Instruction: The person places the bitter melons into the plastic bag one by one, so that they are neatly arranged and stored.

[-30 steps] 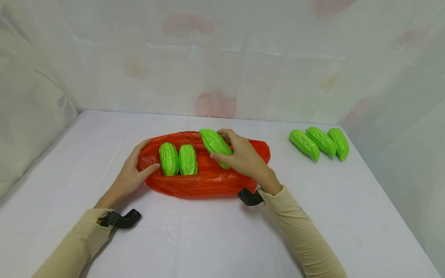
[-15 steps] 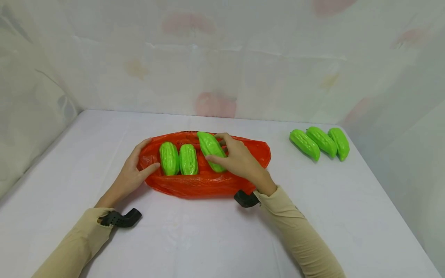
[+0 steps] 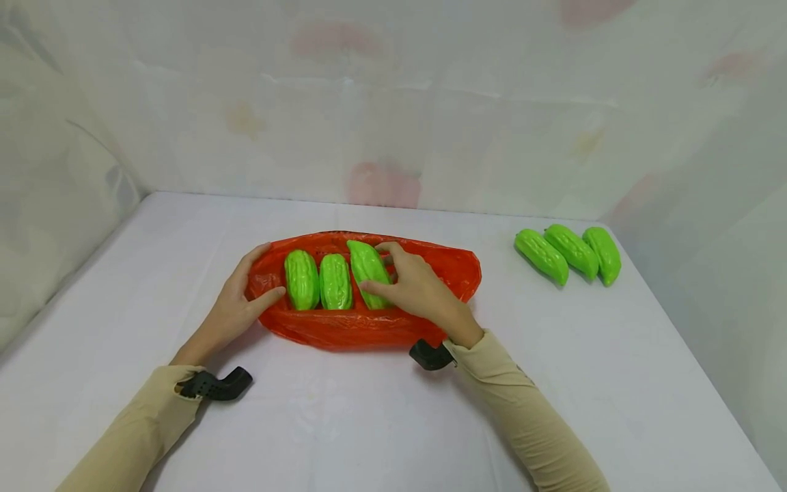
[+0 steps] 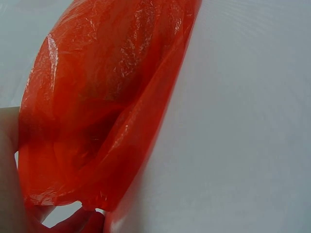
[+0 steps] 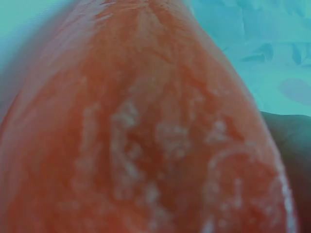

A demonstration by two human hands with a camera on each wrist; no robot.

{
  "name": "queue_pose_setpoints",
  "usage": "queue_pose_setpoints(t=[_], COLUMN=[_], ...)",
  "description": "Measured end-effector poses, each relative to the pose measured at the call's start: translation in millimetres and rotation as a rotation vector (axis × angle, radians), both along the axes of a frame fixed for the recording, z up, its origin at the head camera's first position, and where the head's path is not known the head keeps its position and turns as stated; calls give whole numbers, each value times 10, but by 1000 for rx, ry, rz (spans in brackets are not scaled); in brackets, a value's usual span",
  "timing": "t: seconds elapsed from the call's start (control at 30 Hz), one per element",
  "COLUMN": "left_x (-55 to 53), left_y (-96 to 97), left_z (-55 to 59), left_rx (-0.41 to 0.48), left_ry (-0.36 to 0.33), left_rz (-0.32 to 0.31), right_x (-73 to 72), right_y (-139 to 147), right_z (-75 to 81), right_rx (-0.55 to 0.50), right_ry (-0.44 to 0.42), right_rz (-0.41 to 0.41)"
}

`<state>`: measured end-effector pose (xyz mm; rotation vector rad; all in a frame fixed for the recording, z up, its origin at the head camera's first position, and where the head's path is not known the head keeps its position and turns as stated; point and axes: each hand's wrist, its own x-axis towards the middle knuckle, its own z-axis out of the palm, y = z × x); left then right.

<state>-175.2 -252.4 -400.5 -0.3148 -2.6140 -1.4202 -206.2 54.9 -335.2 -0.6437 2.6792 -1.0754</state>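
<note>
A red plastic bag (image 3: 344, 331) lies with its mouth spread wide in the middle of the table. Inside, toward its left end, a bitter melon (image 3: 302, 280) and another bitter melon (image 3: 335, 282) sit side by side. My right hand (image 3: 421, 287) grips a third bitter melon (image 3: 367, 270) beside them, thumb on the near side and fingers behind it. At the bag's left end my left hand (image 3: 236, 301) holds the rim, its thumb over the inside. The left wrist view shows the bag's crumpled wall (image 4: 97, 97) close up; in the right wrist view, bag film (image 5: 146, 121) hides the melons.
Three more bitter melons (image 3: 573, 251) lie in a slanted row at the table's back right corner. The white table (image 3: 344, 424) backs onto a pale patterned sheet (image 3: 393, 102). Black wrist cameras (image 3: 218, 385) stick out from both sleeves.
My right hand has moved left and slightly down, bringing the bitter melon from above the bag to beside the other two, more upright. The left hand has stayed at the rim.
</note>
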Motion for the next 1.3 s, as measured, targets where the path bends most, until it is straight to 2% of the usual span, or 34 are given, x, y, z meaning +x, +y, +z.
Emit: queue_pose_setpoints(t=[0.4, 0.7, 0.93, 1.3], left_x=[6, 12, 8, -3], left_y=[11, 17, 11, -2], left_z=[13, 21, 11, -2], left_rx=[-8, -1, 1, -10], left_ry=[-3, -8, -15, -3], left_rz=[5, 0, 2, 1], right_x=[-7, -22, 0, -16], right_y=[-23, -35, -25, -16], right_z=[-57, -104, -82, -79], right_rx=[53, 81, 77, 95], right_ry=[-37, -17, -40, -52], right_rz=[23, 68, 93, 89])
